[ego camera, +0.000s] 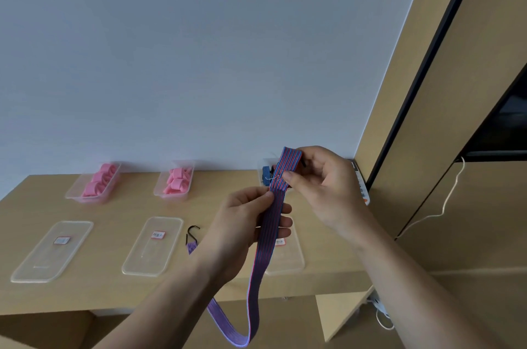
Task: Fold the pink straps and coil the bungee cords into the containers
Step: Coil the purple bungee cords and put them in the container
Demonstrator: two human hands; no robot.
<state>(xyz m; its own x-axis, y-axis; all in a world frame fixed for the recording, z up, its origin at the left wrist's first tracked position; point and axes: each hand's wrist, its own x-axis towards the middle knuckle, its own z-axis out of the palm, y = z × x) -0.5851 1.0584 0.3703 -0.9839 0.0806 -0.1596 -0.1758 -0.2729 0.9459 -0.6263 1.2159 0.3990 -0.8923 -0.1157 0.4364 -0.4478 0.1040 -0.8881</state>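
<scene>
Bungee cord [268, 234], flat and striped red and blue, hangs in the air above the bench's front edge, its top end folded over and pinched in the right hand [322, 177], while the left hand [245, 223] clamps the band just below between thumb and fingers; the slack loops down past the front edge and rises to a black hook [191, 231] resting on the bench [114, 291]. Along the back edge stand two containers of folded pink straps [100, 179] and a third container [266, 172] with cord behind the hands, and three clear lids [154, 246] lie nearer the front.
</scene>
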